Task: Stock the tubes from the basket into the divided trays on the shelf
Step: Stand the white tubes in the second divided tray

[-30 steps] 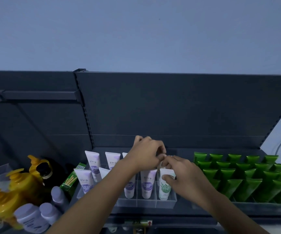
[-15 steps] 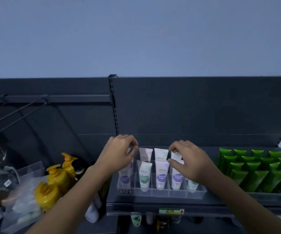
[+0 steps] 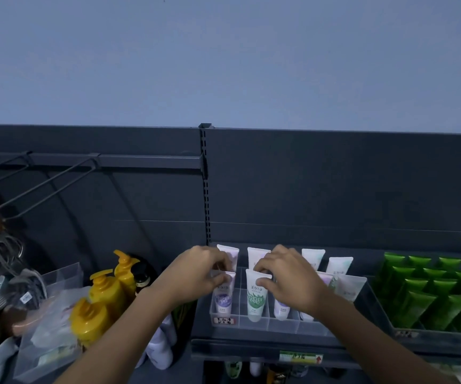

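Observation:
A clear divided tray (image 3: 254, 324) stands on the dark shelf (image 3: 262, 346) with several white tubes upright in its slots. My left hand (image 3: 198, 275) pinches the top of the front-left purple-label tube (image 3: 223, 299). My right hand (image 3: 287, 278) rests its fingers on the top of the green-label tube (image 3: 255, 296) in the neighbouring slot. More white tubes (image 3: 313, 259) stand in the back row. No basket is in view.
A dark bin of green tubes (image 3: 434, 297) fills the shelf to the right. Yellow pump bottles (image 3: 104, 295) and a clear box of packets (image 3: 49, 333) crowd the left. Wire hooks (image 3: 38, 187) stick out from the back panel at upper left.
The view has swung left, so the tray sits further right. Both hands have shifted to the tray's left front slots, onto the purple-label and green-label tubes.

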Demonstrator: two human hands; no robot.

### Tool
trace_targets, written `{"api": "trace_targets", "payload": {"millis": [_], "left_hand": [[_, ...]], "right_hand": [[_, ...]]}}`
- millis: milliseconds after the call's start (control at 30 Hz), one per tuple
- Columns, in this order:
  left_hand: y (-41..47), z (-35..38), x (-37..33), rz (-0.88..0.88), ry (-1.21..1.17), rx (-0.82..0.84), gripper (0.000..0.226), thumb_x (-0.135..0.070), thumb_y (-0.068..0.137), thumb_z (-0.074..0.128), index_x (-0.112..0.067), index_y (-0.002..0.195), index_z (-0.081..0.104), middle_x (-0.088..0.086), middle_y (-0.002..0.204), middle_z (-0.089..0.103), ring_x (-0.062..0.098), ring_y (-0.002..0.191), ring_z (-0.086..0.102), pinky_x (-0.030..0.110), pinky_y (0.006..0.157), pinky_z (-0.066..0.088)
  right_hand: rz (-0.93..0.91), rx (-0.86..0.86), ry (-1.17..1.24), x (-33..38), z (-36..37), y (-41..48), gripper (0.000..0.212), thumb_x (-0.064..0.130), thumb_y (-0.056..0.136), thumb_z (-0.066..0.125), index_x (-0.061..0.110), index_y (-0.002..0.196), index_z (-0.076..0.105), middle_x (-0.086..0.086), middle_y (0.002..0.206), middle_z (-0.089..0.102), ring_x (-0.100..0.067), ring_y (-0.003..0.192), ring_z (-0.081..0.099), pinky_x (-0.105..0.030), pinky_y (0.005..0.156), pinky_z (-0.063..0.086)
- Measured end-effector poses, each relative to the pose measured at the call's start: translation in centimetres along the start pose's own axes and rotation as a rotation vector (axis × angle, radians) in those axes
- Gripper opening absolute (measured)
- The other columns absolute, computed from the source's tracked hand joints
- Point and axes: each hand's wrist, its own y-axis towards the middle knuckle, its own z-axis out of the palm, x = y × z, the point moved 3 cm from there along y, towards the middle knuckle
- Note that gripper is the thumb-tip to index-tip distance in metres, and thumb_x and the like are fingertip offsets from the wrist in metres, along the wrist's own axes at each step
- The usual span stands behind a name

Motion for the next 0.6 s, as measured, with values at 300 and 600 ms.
{"api": "trace_targets", "payload": {"millis": [300, 600], "left_hand": [[0.6, 0.9, 0.5, -0.003, -0.019, -0.008, 0.014, -0.047, 0.09, 0.064, -0.035, 0.097, 0.068, -0.022, 0.092, 0.063, -0.001, 0.088, 0.056, 0.026, 0.076, 0.052], [4.1, 0.3, -2.1, -0.004, -0.184, -0.096, 0.01, -0.04, 0.093, 0.063, -0.033, 0.089, 0.069, -0.022, 0.085, 0.066, -0.002, 0.087, 0.061, 0.024, 0.08, 0.052]], "right_hand": [[-0.007, -0.005, 0.043, -0.9, 1.2, 0.4, 0.026, 0.042, 0.094, 0.056, 0.031, 0.115, 0.067, 0.017, 0.113, 0.066, -0.009, 0.109, 0.05, -0.031, 0.095, 0.037], [0.068, -0.191, 0.165, -6.4, -3.6, -2.2, 0.026, 0.045, 0.089, 0.06, 0.024, 0.102, 0.07, 0.017, 0.091, 0.066, -0.003, 0.087, 0.058, -0.028, 0.081, 0.051]]}}
